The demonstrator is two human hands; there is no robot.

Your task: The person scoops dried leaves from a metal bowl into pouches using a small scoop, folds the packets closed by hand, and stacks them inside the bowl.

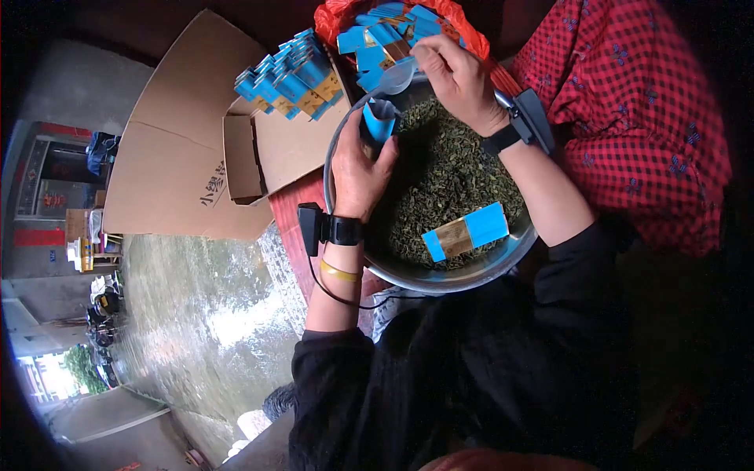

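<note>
Upright in my left hand (361, 173) is a small blue packet (380, 118) with an open top, above the left part of a metal basin (471, 281). My right hand (463, 82) is closed round the handle end of a clear plastic scoop (398, 77), which tilts down over the packet's mouth. How much is in the scoop cannot be made out. Dried green leaves (448, 165) fill much of the basin. Another blue and gold packet (466, 232) lies flat on the leaves near the basin's front edge.
Blue and gold packets (290, 78) stand in rows in a cardboard box (294, 153) at the upper left, beside a large cardboard flap (169, 133). Behind the basin, a red plastic bag (470, 30) holds flat blue packets. Red checked cloth (628, 118) hangs at the right.
</note>
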